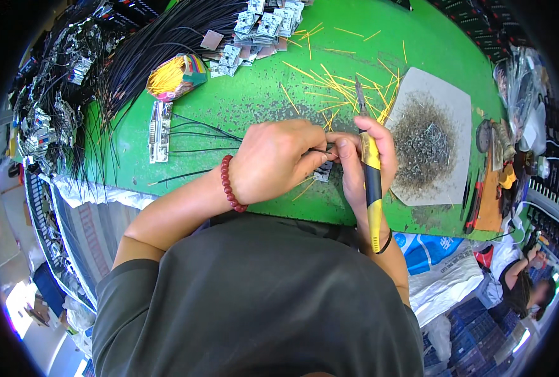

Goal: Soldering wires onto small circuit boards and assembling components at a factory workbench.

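My left hand [276, 157], with red beads at its wrist, is closed in a pinch near the table's front edge. Black wires [207, 134] run into its grip from the left, and their ends are hidden by the fingers. My right hand [380, 147] is closed round a soldering iron [372, 182] with a yellow and black handle, its metal tip pointing away from me. The right fingertips meet those of my left hand. Just below the fingers a small circuit board [322, 171] shows in part. Beside the wires, to the left, lies a silvery board strip [160, 132].
Yellow sleeving pieces [333, 88] lie scattered beyond my hands; more fill a small box [168, 78]. Stacked circuit boards [270, 25] and black cable bundles [147, 50] occupy the far left. A pale sheet [446, 91] with dark debris lies right, beside hand tools [477, 195]. Another person [521, 283] sits far right.
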`<state>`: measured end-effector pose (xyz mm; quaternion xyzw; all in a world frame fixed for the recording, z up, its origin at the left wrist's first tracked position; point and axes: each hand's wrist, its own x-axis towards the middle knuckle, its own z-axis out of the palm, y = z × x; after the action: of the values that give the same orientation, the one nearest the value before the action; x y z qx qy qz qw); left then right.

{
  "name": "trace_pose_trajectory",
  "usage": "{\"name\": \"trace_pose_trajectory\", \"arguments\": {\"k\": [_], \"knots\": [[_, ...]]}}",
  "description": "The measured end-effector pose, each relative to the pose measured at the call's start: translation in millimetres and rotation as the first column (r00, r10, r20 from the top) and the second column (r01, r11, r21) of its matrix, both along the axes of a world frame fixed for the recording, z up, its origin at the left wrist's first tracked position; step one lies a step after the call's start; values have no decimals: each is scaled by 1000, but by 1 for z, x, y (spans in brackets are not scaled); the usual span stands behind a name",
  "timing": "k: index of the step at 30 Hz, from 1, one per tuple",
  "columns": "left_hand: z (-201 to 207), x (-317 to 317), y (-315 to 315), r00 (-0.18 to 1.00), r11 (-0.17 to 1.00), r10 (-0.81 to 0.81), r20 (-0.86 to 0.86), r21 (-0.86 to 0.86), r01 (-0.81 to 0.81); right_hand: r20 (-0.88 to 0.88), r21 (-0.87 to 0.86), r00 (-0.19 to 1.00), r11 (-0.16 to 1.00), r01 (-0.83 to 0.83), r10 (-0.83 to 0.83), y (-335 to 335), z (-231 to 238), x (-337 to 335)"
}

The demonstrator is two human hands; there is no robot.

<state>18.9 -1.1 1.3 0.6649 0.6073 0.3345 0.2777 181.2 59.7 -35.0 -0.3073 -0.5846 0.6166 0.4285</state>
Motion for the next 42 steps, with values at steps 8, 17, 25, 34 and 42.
{"name": "trace_pose_trajectory", "arguments": {"k": [8, 17, 25, 34, 42], "knots": [[1, -2, -1, 1000, 999, 12, 12, -40, -12, 46, 53, 999, 999, 3, -5, 6, -2, 5], [2, 0, 1, 996, 997, 72, -48, -15, -73, 82, 75, 996, 996, -38, 31, 2, -3, 4], [-1, 1, 2, 997, 997, 76, 24, 13, -77, -110, -124, 993, 990, -63, 49, -4, -2, 6], [-8, 5, -1, 993, 985, 109, 32, 132, -113, -49, 34, 997, 998, -58, 60, -7, -7, 8], [-12, 1, 0, 989, 978, 33, 146, 199, -62, -179, -284, 976, 944, -170, 122, 0, 5, 11]]}}
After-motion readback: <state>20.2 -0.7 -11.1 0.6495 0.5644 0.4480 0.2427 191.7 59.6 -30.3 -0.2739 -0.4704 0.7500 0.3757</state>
